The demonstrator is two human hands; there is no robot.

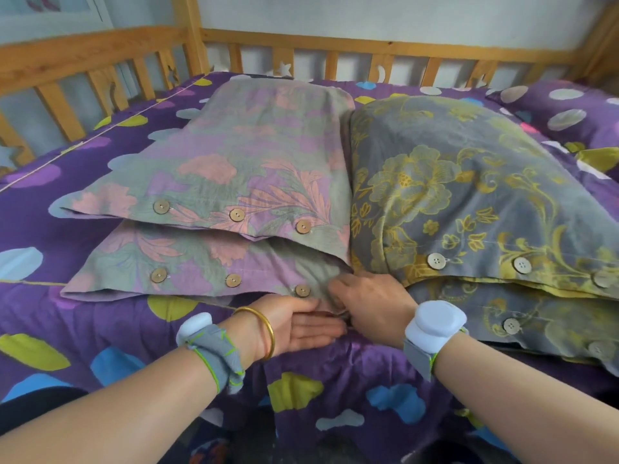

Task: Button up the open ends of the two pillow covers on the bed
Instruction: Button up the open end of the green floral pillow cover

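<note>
Two pillow covers lie side by side on the bed: a pink-and-green floral pillow cover (234, 182) and, touching its right edge, a grey-and-yellow floral pillow cover (469, 182). Each has its open end toward the person, with a row of round buttons on the upper flap and a second row on the layer below. On the pink cover, the lower row's rightmost button (302, 290) sits just beside both hands. The left hand (298, 324) lies flat and palm up at the front right corner of the pink cover, fingers spread out straight, its grip holding nothing that can be seen. The right hand (371, 306) rests knuckles up just right of that button, fingertips gathered on the crumpled grey-green cloth at the corner; whether they pinch it I cannot tell. Both wrists carry white devices on grey straps, and a gold bangle (264, 329) circles the left wrist. A purple spotted bedspread (100, 329) lies beneath the covers, and a wooden bed rail (335, 45) runs behind them.
</note>
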